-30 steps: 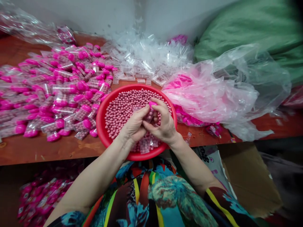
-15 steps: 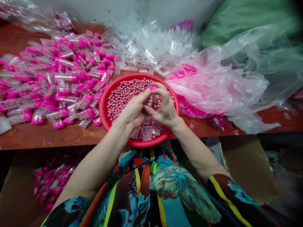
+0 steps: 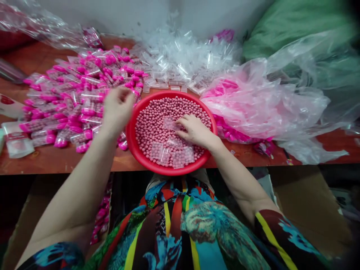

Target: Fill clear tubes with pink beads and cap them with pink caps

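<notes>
My left hand (image 3: 118, 108) is over the near side of a heap of small clear bottles with bright pink caps (image 3: 67, 93), filled with pink beads. Its fingers are loosely curled, with a gap at the thumb and nothing visible between them. My right hand (image 3: 195, 130) reaches into a red bowl (image 3: 133, 150) of round pink beads (image 3: 157, 108). The fingers of that hand are stretched and apart, their tips beside a clear empty bottle (image 3: 169, 123) lying on the beads. Several more clear bottles (image 3: 182, 155) rest at the bowl's near side.
Behind the bowl lies a pile of clear empty bottles (image 3: 180, 63). To the right, a plastic bag (image 3: 261, 101) holds pink caps. A green sack (image 3: 298, 26) stands at the back right. Small printed packets (image 3: 18, 140) lie at the table's left. Below is a box with pink packets (image 3: 101, 217).
My hands have parted. The pink-capped bottle they held together over the bowl is no longer in them. My left hand moved left to the heap; my right hand lowered onto the beads.
</notes>
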The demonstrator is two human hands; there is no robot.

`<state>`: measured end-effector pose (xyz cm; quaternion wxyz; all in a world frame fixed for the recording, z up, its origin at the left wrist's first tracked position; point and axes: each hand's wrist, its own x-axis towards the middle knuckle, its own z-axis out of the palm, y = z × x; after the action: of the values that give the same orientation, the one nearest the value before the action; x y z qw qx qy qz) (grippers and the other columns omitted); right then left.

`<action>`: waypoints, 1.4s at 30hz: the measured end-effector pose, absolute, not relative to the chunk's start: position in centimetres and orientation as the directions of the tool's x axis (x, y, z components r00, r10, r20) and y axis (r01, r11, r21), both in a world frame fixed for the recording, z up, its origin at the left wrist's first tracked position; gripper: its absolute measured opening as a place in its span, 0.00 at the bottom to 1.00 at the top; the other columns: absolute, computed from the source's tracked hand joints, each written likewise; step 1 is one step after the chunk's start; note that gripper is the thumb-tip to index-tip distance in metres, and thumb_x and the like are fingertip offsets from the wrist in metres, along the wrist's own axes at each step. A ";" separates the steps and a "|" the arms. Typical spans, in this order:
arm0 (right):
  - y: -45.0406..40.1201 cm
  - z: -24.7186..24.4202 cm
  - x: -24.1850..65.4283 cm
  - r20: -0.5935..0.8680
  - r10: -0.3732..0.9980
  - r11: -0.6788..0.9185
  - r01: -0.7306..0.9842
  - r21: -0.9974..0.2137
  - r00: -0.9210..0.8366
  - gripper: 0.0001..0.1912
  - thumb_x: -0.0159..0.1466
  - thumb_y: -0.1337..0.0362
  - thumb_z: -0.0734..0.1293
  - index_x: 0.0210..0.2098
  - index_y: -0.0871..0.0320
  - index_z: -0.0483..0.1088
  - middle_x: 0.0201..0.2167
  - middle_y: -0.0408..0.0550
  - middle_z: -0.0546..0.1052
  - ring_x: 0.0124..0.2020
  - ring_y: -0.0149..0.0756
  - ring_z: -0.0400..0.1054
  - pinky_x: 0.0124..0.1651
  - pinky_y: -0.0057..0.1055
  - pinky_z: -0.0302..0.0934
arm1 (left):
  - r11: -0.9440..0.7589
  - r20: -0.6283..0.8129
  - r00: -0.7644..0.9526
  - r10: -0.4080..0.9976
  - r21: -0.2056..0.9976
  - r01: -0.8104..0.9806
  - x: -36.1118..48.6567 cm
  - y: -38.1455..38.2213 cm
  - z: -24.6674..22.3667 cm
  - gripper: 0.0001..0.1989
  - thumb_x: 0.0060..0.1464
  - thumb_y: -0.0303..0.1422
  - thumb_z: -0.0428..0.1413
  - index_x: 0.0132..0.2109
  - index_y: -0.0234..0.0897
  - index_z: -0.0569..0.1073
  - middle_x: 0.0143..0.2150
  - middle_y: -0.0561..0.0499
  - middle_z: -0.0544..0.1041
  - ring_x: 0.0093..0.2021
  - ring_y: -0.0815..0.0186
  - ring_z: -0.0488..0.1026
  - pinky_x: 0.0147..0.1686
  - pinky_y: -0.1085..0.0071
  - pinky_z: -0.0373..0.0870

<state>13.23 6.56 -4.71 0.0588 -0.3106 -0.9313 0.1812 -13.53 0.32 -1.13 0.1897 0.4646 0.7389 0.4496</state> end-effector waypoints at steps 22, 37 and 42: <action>2.6 -5.9 12.6 0.215 0.707 0.680 0.563 -0.470 -0.674 0.17 0.78 0.57 0.61 0.44 0.58 0.79 0.46 0.54 0.82 0.52 0.45 0.71 0.60 0.46 0.57 | -0.209 -0.293 0.269 0.917 0.220 0.953 -4.4 9.3 -4.4 0.05 0.46 0.25 0.60 0.24 0.33 0.76 0.21 0.50 0.71 0.28 0.62 0.69 0.31 0.69 0.60; 6.1 -4.1 13.5 0.437 0.780 0.542 0.136 -0.829 -0.448 0.13 0.73 0.59 0.63 0.50 0.56 0.77 0.49 0.52 0.81 0.51 0.40 0.76 0.57 0.40 0.71 | 0.029 -0.028 -0.096 0.995 1.000 0.006 -4.7 1.7 -3.7 0.19 0.41 0.35 0.72 0.39 0.33 0.76 0.38 0.49 0.78 0.39 0.65 0.74 0.42 0.68 0.71; 6.5 -3.1 13.6 0.341 0.752 0.467 0.090 -0.880 -0.564 0.13 0.73 0.56 0.64 0.48 0.55 0.77 0.46 0.48 0.81 0.48 0.38 0.76 0.54 0.38 0.72 | 0.035 -0.073 -0.123 0.990 0.957 -0.287 -3.3 -0.3 -3.5 0.23 0.41 0.32 0.73 0.44 0.35 0.75 0.42 0.50 0.78 0.36 0.69 0.74 0.34 0.74 0.71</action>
<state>13.60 6.54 -3.09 0.3779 -0.2741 -0.7684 0.4377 -3.29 -0.35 -3.53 0.5459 0.3749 0.4688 0.5845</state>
